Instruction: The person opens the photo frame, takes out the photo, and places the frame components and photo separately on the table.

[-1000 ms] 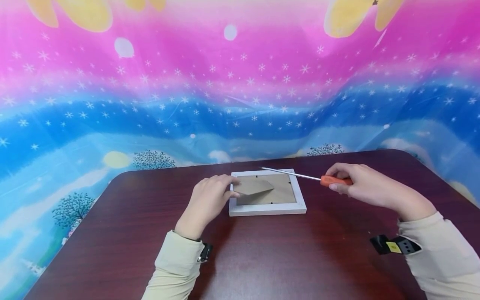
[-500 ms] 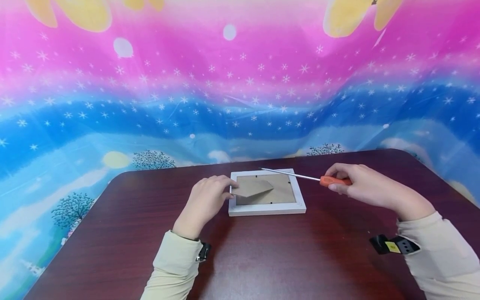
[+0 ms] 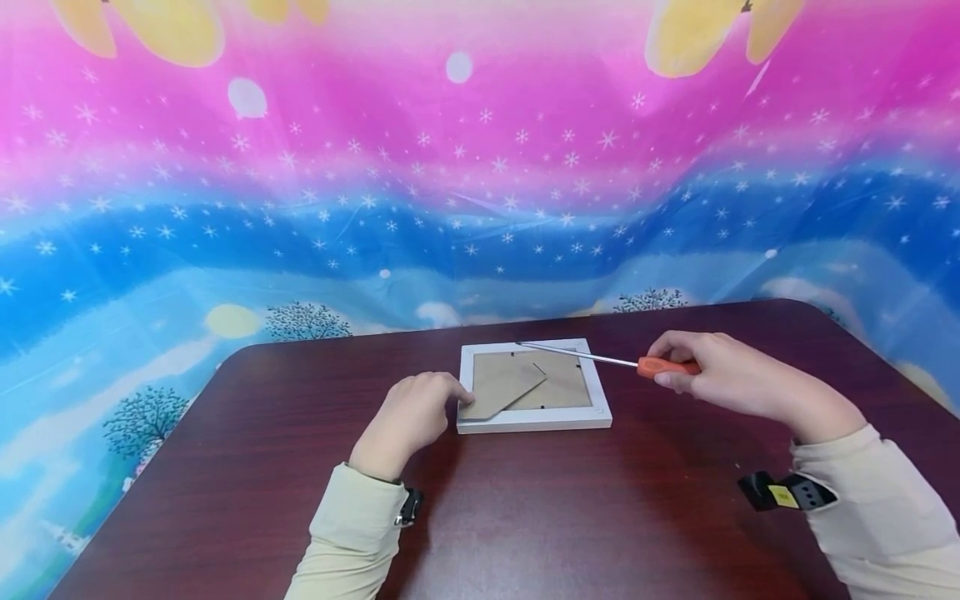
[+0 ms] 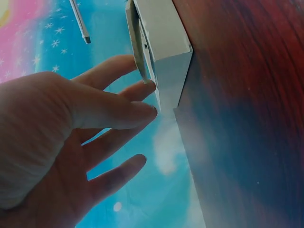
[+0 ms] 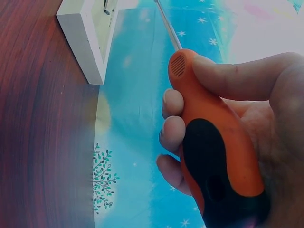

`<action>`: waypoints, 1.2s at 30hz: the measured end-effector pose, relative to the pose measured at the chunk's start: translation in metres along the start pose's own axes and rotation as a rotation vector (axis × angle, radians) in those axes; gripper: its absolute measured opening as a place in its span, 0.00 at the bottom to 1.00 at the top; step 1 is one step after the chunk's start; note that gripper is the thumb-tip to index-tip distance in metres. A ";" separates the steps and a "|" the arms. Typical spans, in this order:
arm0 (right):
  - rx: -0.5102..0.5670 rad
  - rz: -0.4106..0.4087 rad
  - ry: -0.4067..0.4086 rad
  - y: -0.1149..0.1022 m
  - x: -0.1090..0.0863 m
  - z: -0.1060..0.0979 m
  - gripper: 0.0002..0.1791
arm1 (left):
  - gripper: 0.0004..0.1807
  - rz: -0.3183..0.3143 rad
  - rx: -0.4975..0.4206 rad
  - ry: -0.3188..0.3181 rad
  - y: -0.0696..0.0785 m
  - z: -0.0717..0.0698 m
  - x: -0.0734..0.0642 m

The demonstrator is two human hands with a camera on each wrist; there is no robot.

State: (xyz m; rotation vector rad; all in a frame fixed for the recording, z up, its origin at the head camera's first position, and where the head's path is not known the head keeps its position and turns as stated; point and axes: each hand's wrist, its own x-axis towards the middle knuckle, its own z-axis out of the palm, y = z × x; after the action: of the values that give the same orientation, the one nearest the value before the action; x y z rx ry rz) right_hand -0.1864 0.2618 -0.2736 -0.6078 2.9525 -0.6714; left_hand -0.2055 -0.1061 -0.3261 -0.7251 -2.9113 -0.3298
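A white picture frame (image 3: 555, 419) lies back-up on the table, its brown backing board (image 3: 573, 387) showing. On that board the stand flap (image 3: 498, 387) sits slanted, its wide end over the frame's front left corner. My left hand (image 3: 411, 414) is at this corner, a fingertip touching the flap's edge. In the left wrist view its fingers are spread and fairly straight, with the thumb apart from the flap. My right hand (image 3: 731, 371) grips the orange and black handle of a screwdriver (image 5: 213, 142). The shaft reaches left above the frame, its tip over the far edge.
Small dark tabs (image 3: 578, 365) stand along the backing's edges. The dark red-brown table (image 3: 540, 517) ends in a rounded edge at the back. Behind it hangs a pink and blue printed cloth (image 3: 450, 208).
The flap has swung round, its wide end going toward the frame's front left corner. My left fingers have shifted slightly nearer me along it. The screwdriver tip has dipped a little.
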 end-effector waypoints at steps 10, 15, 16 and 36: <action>-0.010 0.005 -0.003 0.000 0.001 0.002 0.15 | 0.18 0.017 -0.026 0.040 0.000 0.005 -0.001; -0.015 0.011 -0.002 0.000 0.001 0.002 0.15 | 0.07 -0.004 -0.040 0.040 -0.001 0.008 0.000; -0.017 0.012 0.000 0.000 0.001 0.002 0.15 | 0.06 -0.010 -0.039 0.039 -0.001 0.008 0.000; -0.053 0.009 0.003 -0.006 0.005 0.013 0.14 | 0.22 -0.125 -0.046 -0.088 0.001 0.014 0.000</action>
State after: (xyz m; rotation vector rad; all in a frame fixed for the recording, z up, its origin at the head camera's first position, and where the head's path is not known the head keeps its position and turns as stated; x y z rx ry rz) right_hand -0.1872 0.2495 -0.2830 -0.5974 2.9824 -0.5959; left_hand -0.2059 -0.1022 -0.3396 -0.5790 -3.0494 -0.3888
